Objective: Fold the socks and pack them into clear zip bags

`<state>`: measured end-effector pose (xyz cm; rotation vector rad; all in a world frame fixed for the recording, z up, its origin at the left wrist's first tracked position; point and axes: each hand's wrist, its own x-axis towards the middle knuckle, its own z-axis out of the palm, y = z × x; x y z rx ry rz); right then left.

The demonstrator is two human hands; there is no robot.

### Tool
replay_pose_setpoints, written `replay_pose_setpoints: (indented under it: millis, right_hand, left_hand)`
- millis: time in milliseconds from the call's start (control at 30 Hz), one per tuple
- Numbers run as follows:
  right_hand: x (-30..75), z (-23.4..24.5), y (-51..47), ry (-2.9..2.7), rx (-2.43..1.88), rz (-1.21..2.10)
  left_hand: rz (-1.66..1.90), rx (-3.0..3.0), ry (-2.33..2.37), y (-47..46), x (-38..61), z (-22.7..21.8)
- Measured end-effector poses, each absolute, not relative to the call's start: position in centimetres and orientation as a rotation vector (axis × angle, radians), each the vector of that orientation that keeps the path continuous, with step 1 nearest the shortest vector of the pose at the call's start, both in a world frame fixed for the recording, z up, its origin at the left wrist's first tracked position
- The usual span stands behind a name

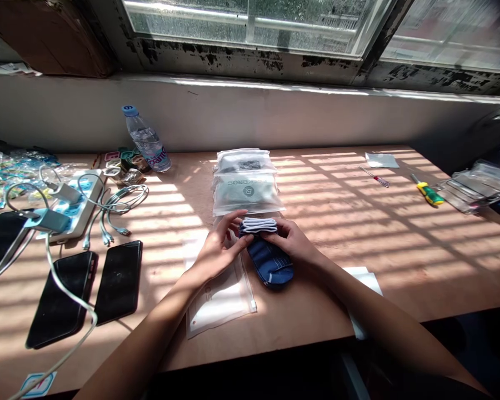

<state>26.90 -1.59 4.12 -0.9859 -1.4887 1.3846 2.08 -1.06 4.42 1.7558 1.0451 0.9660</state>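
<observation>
Folded navy socks (268, 266) — pinched narrow between left hand (220, 247) and right hand (289, 241) — zip bags (245, 183) at twelve o'clock on the desk (358, 289)!

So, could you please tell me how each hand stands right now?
Left hand: partly closed, gripping the side of a folded navy-and-white fabric bundle.
Right hand: partly closed, gripping the bundle's other side.

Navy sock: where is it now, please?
In the head view, the navy sock is mid-table between the left hand and right hand, in front of the stacked clear bags.
</observation>
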Motion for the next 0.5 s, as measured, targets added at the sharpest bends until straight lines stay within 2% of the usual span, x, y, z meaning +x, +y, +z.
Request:
replay_pose_setpoints:
  millis: [267,500]
  right_hand:
    - [27.3,3.0,-1.2,-1.338,-1.103,1.097]
    - [27.2,1.9,-1.1,-1.358,-1.101,1.109]
  left_hand:
    - [0.583,2.229,1.043,-1.0,0.6,4.6]
    - [0.377,2.321,1.017,-1.4,0.8,4.3]
